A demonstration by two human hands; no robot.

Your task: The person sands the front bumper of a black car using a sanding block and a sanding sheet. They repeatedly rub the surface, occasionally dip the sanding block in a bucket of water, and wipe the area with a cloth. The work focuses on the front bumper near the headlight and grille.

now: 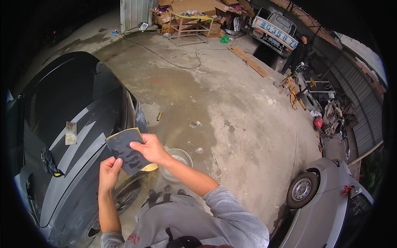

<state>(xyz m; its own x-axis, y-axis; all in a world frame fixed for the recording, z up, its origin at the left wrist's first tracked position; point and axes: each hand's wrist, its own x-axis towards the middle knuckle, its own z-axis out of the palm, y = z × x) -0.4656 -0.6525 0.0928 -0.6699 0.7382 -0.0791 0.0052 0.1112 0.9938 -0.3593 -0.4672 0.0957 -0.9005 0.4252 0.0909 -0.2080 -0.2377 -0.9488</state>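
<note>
A dark grey sheet of sandpaper (130,155) with a yellowish edge and darker wet-looking patches is held between both hands. My left hand (110,170) pinches its lower left edge between thumb and fingers. At its upper right side, my right hand (150,148) grips it with the thumb on top. Below the sheet's right corner, part of a yellow object (149,167) shows beside a round metal basin (178,159) on the floor. A black car (74,80) with dull grey patches stands at the left; a small stained flat piece (71,133) and a dark glove (49,162) lie on its hood.
A silver car (325,198) stands at lower right. Farther off are a metal-framed table (190,18), cardboard (192,6), a wooden plank (248,61), a hose (161,59) across the floor, a small truck (274,29) and a person in dark clothes (296,55) near scrap parts.
</note>
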